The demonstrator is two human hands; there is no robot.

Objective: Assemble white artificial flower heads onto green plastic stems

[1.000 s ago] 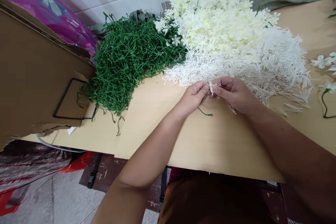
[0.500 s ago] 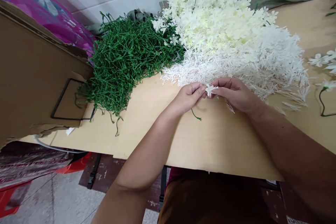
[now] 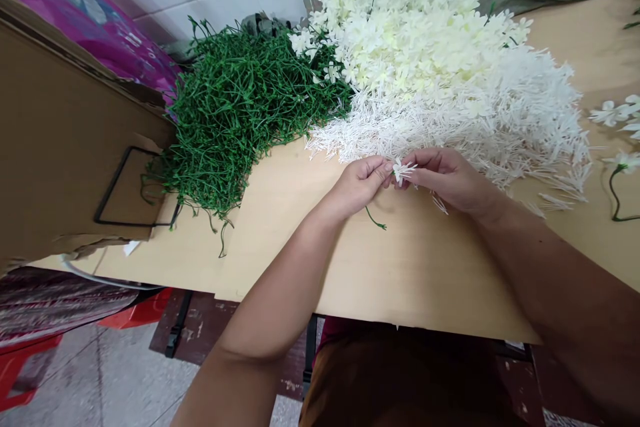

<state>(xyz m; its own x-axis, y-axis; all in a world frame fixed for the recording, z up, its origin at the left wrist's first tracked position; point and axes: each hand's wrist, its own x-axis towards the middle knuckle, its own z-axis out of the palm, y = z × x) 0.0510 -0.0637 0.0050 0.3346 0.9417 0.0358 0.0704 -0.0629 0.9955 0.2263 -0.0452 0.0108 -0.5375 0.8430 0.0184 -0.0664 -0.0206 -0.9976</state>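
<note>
My left hand (image 3: 366, 181) is closed in a pinch on a green plastic stem (image 3: 375, 219), whose lower end hangs out below the fingers. At the fingertips a small white artificial flower (image 3: 399, 171) shows, with thin white spikes fanning out of it to the right. My right hand (image 3: 447, 177) is closed, its thumb and forefinger at these spikes. Several more loose white spikes (image 3: 440, 203) stick out beneath the right palm. Both hands are just in front of a heap of white spiky pieces (image 3: 500, 123). The fingertips partly hide where flower and stem meet.
Behind lies a pile of cream-white petals (image 3: 415, 40); to its left is a heap of green stems (image 3: 250, 100). A cardboard box (image 3: 75, 133) stands at the left with a black wire frame (image 3: 113, 187). Finished-looking flowers (image 3: 623, 167) lie at the right on the tabletop (image 3: 400, 273).
The white spikes at the flower now fan out more visibly beside my right fingertips. Both hands stay in almost the same place.
</note>
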